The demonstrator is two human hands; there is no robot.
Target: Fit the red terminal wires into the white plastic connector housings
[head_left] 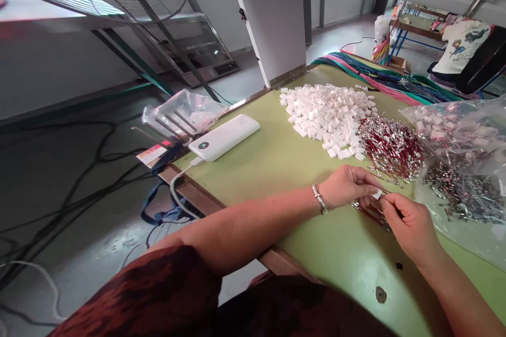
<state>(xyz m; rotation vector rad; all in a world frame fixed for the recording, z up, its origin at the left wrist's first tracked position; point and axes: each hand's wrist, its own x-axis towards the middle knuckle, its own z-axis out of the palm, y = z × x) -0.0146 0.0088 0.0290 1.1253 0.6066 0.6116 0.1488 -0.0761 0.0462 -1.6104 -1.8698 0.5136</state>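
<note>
The left hand point(348, 188) holds 1 small white connector point(377, 194) in pinched fingers above the green worktop point(340, 258). Right beside it, the right hand point(409, 219) has its fingers narrowed on a thin wire point(386, 191) — a white connector heap point(328, 116) and red wire pile point(391, 147) lie beyond.

the bare left hand point(344, 187) and bare right hand point(409, 219) sit close together, both pinching, the bare left forearm point(253, 226) extended rightward.

Green tabletop point(264, 168); right of centre, white connectors point(326, 113), dark red wires point(391, 145); lower left, black sleeve point(154, 289) mottled red-brown.
</note>
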